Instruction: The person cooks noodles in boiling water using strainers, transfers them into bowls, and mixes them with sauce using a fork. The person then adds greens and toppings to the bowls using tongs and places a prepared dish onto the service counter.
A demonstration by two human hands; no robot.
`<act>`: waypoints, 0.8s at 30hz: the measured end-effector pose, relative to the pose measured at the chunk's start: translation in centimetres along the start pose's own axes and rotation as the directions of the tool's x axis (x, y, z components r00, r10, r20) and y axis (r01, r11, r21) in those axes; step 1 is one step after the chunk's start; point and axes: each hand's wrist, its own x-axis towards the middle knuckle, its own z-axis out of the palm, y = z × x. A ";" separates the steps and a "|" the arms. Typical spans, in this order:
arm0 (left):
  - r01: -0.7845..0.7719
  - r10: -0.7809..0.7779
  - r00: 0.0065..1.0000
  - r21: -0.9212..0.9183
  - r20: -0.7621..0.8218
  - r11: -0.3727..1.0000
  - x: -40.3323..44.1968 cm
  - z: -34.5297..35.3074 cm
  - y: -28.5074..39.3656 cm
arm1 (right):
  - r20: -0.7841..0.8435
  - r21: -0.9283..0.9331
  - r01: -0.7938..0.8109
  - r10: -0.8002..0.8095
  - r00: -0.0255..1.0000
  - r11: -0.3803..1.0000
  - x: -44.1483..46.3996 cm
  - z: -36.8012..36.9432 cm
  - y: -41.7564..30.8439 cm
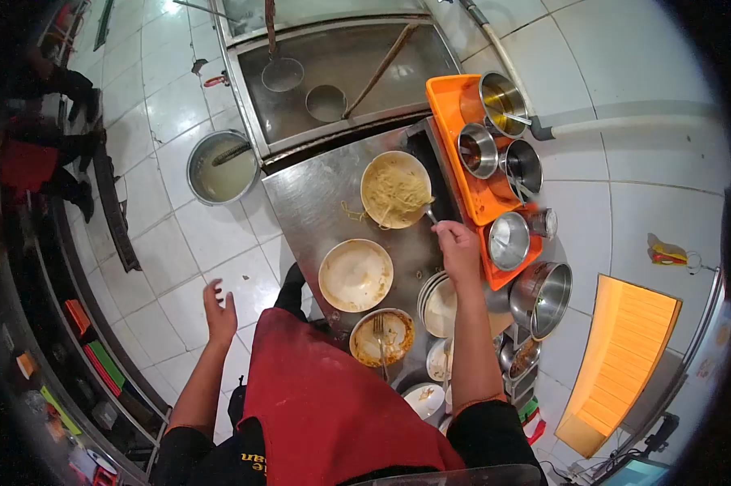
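Note:
My right hand (457, 243) is closed around the handle of a metal utensil (432, 215). The utensil's far end reaches into a bowl of noodles (396, 189), so I cannot tell whether it is a spoon or a fork. A few noodle strands (354, 213) lie on the steel counter (313, 190) to the left of that bowl. Held over the floor on the left, my left hand (219, 312) is open with nothing in it. Nearer me are a bowl with food residue (355, 275) and a sauce-stained bowl (371, 350) with a fork (379, 328) in it.
Stacked plates (438, 304) stand by my right forearm. Orange trays (450, 121) hold several metal pots along the right wall. Behind the counter, a steel-framed basin (300, 49) holds strainers. A bucket of cloudy liquid (221, 167) stands on the tiled floor at left.

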 end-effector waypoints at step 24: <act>-0.166 -0.425 0.294 0.484 0.856 0.859 -7.6 5.0 0.3 | -0.114 -0.085 0.050 -0.060 0.992 0.995 -0.4 2.0 -1.9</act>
